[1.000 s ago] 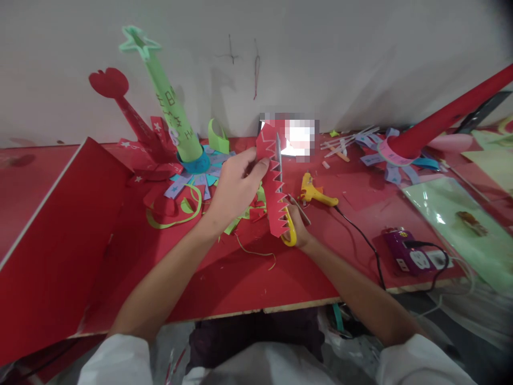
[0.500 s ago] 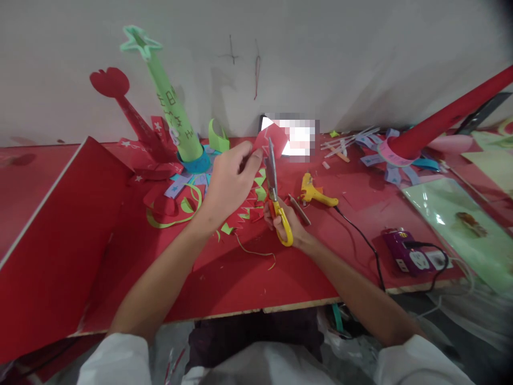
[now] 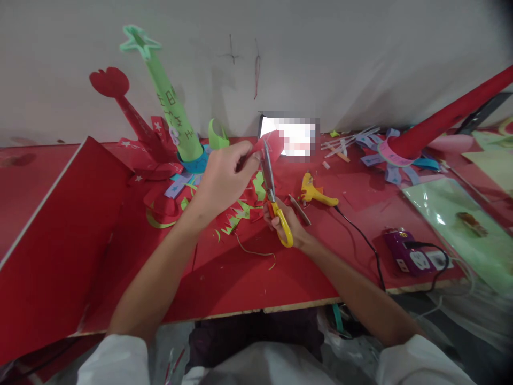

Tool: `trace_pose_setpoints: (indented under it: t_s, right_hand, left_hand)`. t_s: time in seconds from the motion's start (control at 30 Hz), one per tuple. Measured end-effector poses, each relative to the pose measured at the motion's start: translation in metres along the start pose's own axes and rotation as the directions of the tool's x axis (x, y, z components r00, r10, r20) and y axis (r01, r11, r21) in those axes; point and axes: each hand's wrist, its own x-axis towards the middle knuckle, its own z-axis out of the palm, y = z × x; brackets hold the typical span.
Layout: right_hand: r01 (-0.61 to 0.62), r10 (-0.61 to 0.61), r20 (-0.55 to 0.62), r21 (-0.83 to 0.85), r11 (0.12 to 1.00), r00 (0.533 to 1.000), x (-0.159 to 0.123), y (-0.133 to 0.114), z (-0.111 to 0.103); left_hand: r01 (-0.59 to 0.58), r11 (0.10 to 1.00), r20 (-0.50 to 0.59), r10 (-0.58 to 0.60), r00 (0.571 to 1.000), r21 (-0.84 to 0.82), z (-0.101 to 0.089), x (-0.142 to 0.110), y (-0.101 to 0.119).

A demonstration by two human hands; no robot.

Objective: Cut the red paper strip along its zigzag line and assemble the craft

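The left hand (image 3: pixel 228 174) pinches a piece of red paper (image 3: pixel 274 143) between thumb and fingers. The paper is raised above the red-topped desk (image 3: pixel 240 283) and bears a pale zigzag line. The right hand (image 3: pixel 286 220) is curled around the yellow plastic handle of a pair of metal-bladed scissors (image 3: pixel 273 193). The blades point upward and away from the person, overlapping the red paper in view beside the left thumb; contact between blade and paper cannot be confirmed.

Cut green and red paper scraps (image 3: pixel 242 209) lie below and between the hands. Behind the raised paper, a dark-framed tablet with a lit white screen (image 3: pixel 270 125) stands against the grey wall (image 3: pixel 340 48). A yellow glue gun (image 3: pixel 315 192) with a black cord rests to the right of the scissors. A purple box-shaped power socket (image 3: pixel 403 251) is positioned near the front edge, farther right. A tall light-green paper tube (image 3: pixel 174 107) with a star-shaped top stands at the left rear.
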Motion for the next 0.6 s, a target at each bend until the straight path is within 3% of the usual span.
trace_pose_setpoints:
  t_s: [0.37,0.6]
  right_hand:
    - [0.021,-0.019,-0.027,0.083,0.996,0.999,0.001,-0.015,0.004]
    - [0.050,-0.048,-0.034,0.060,0.997,0.998,0.000,-0.011,0.004]
  left_hand:
    - [-0.024,0.999,0.007,0.024,1.000,0.047,0.001,0.002,-0.002]
    - [-0.046,0.998,0.006,0.046,0.999,0.043,0.000,0.002,-0.003]
